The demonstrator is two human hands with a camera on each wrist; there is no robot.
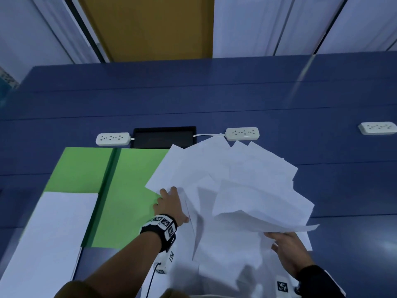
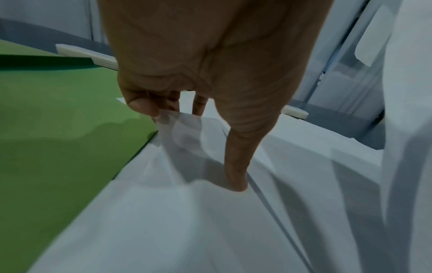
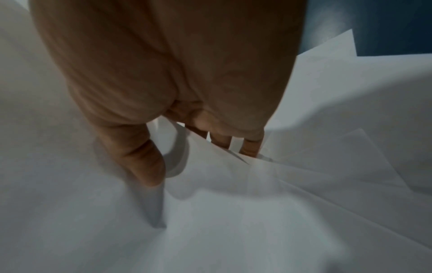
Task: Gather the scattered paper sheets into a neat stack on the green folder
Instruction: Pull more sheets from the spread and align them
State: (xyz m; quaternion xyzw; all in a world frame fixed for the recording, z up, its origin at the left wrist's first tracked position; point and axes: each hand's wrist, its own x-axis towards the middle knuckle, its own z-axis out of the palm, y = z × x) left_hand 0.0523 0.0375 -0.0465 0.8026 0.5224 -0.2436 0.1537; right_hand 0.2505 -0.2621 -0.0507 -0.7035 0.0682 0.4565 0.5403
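The green folder point(image 1: 133, 190) point(image 2: 58, 129) lies open on the blue table, left of centre. One white sheet point(image 1: 53, 233) covers its left flap. A loose, fanned pile of white paper sheets point(image 1: 236, 179) point(image 2: 210, 230) point(image 3: 233, 221) spreads across the centre and right, overlapping the folder's right edge. My left hand point(image 1: 168, 196) point(image 2: 194, 147) grips the pile's left edge, fingers curled round a sheet's rim and thumb pressed on top. My right hand point(image 1: 277, 241) point(image 3: 202, 166) holds the right side, thumb on top and fingers under lifted, curling sheets.
Three white power strips point(image 1: 113, 139) point(image 1: 242, 133) point(image 1: 377, 128) lie along the table behind the papers. A black recessed cable box point(image 1: 164, 136) sits between the first two. Bare blue tabletop point(image 1: 193, 100) stretches beyond and to the right.
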